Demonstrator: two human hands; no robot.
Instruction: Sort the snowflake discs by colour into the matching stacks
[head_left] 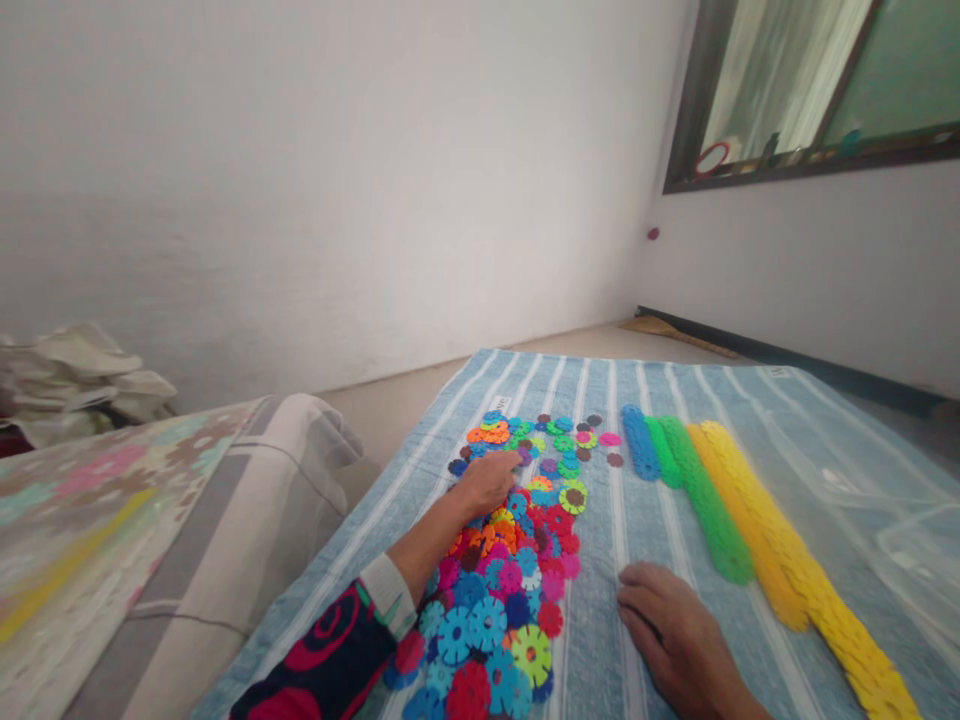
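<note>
A pile of flat, colourful plastic snowflake discs (517,560) lies spread on a blue striped cloth (660,500). My left hand (489,482) reaches over the pile, its fingertips down among the discs at the far end; whether it pinches one I cannot tell. My right hand (671,625) rests flat on the cloth to the right of the pile, fingers apart, holding nothing. Further right lie rows of joined discs sorted by colour: a short blue row (639,440), two green rows (701,495) and two long yellow rows (795,560).
A folded patterned quilt (157,540) lies to the left of the cloth, with crumpled fabric (67,375) behind it. Clear plastic bags (885,510) lie at the right. White walls close in behind, with a dark-framed window (810,90) at the upper right.
</note>
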